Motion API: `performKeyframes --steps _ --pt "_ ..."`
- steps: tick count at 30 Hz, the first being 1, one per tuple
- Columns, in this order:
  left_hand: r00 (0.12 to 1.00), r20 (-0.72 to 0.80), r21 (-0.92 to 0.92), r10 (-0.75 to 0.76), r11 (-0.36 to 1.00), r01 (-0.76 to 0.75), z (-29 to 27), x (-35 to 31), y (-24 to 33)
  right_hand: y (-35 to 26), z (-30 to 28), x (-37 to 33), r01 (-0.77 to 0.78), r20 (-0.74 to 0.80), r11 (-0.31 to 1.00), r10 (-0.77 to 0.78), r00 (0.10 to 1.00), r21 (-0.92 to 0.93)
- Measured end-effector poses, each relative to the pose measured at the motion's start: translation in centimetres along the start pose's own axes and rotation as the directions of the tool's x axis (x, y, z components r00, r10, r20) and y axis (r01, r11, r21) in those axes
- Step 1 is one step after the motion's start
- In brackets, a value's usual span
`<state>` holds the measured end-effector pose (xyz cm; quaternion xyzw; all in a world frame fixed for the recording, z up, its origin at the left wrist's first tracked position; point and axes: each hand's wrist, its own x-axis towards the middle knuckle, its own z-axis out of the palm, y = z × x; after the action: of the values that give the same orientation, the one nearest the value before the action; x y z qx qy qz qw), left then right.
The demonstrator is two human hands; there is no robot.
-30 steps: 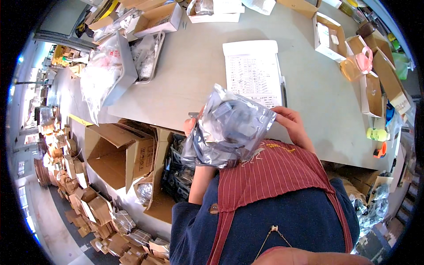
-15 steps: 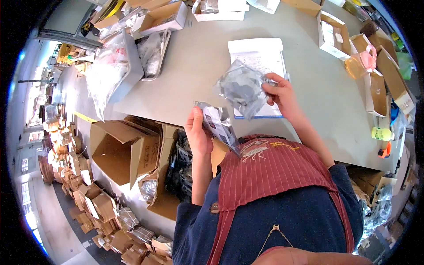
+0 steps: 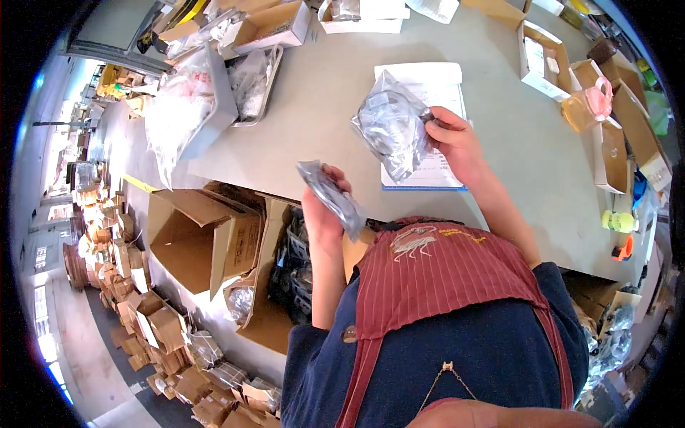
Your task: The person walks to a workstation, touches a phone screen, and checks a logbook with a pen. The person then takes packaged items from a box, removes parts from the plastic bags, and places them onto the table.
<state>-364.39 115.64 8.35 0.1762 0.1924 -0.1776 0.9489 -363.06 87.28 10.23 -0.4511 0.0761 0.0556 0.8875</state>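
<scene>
A clear plastic bag with grey contents (image 3: 391, 125) hangs from my right hand (image 3: 454, 139), whose fingers pinch its right edge. It is held above a clipboard with white papers (image 3: 448, 177), hiding part of the sheets. Lower and to the left, my left hand (image 3: 325, 207) is closed on a flat silvery plastic packet (image 3: 330, 194), tilted with its lower end toward my apron. What lies inside either package I cannot make out. The two packages are apart.
At the back left stand a grey bin (image 3: 214, 107) with plastic bags and a metal tray (image 3: 270, 82). Open cartons (image 3: 191, 242) sit below the table's left edge. Small white boxes (image 3: 540, 60) and a pink-lidded jug (image 3: 586, 107) line the right side.
My left hand has turned its packet, so the printed face no longer shows and the fingers reach behind it. The right hand's bag has turned and now hangs more upright.
</scene>
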Motion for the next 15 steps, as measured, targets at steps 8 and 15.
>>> performKeyframes --steps 8,15 --pt "0.743 -0.060 0.899 0.666 0.360 -0.250 -2.9 4.0 2.0 -2.2 -1.7 -3.2 0.100 -0.127 0.963 -0.070 0.989 0.251" --pt "0.905 0.275 0.647 -0.324 0.759 0.075 5.4 -0.7 -2.1 -5.2 -1.8 -4.7 0.020 0.151 0.975 -0.055 0.987 0.223"
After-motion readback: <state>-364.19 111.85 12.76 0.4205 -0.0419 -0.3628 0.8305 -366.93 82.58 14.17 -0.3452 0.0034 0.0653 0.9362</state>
